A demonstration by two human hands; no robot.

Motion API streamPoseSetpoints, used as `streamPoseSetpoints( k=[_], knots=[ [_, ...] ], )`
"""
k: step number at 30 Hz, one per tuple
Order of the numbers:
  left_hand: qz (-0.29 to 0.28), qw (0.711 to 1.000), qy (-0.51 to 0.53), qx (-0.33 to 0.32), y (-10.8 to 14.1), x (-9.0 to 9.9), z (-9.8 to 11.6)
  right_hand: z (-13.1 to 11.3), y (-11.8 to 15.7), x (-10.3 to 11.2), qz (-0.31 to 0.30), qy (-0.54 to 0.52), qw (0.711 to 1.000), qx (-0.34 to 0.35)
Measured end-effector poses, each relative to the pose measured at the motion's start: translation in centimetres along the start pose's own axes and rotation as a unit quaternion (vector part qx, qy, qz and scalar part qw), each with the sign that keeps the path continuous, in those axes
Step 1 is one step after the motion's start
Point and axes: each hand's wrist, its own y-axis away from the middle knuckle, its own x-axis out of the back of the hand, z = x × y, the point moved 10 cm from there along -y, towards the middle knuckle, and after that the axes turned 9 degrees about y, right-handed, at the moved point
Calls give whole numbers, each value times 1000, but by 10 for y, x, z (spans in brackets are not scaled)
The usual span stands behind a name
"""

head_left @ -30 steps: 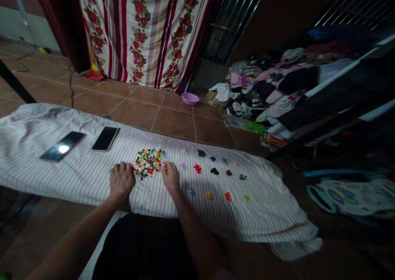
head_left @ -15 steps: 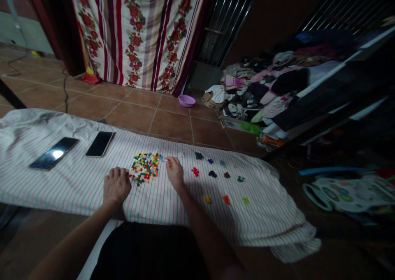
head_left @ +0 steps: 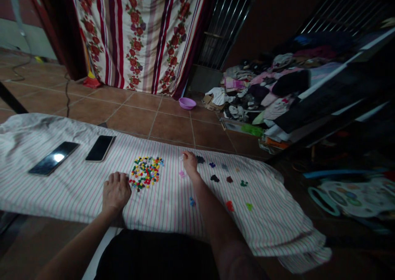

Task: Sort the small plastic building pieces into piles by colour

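Note:
My right hand [head_left: 190,163] is over the far side of the striped cloth [head_left: 173,214], fingers pinched together beside a small group of white pieces [head_left: 181,158]. Whatever is between the fingertips is too small to make out. My left hand [head_left: 115,192] lies palm down, fingers loosely spread, touching or almost touching the left edge of a mixed pile of small coloured pieces [head_left: 145,172]. Single-colour groups lie around my right arm: pink [head_left: 182,174], blue [head_left: 192,201], black [head_left: 214,178], brown [head_left: 229,179], dark green [head_left: 243,183], orange-red [head_left: 229,206] and lime green [head_left: 249,206].
Two phones, one larger [head_left: 54,158] and one smaller [head_left: 100,148], lie on the cloth at the left. Beyond it, a purple basin [head_left: 187,103] stands on the tiled floor before a flowered curtain [head_left: 135,37]. Clothes [head_left: 262,82] are heaped at the right.
My right hand has moved right, from the mixed pile's edge to the white group, uncovering the pink and blue groups. A white bit showed at its fingertips before. My left hand stays put.

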Motion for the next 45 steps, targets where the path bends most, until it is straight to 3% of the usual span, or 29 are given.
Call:
streamPoseSetpoints(
  k=[14, 30, 45],
  knots=[
    [2, 1000, -7, -10, 0, -2, 0, 8, -10, -18, -55, 39, 998, 18],
    [2, 1000, -12, -5, -1, -3, -1, -9, -5, -24, -114, 42, 985, 124],
    [-7, 1000, -12, 1, -1, -3, -1, 1, -8, -28, -106, 50, 989, 95]
  ],
)
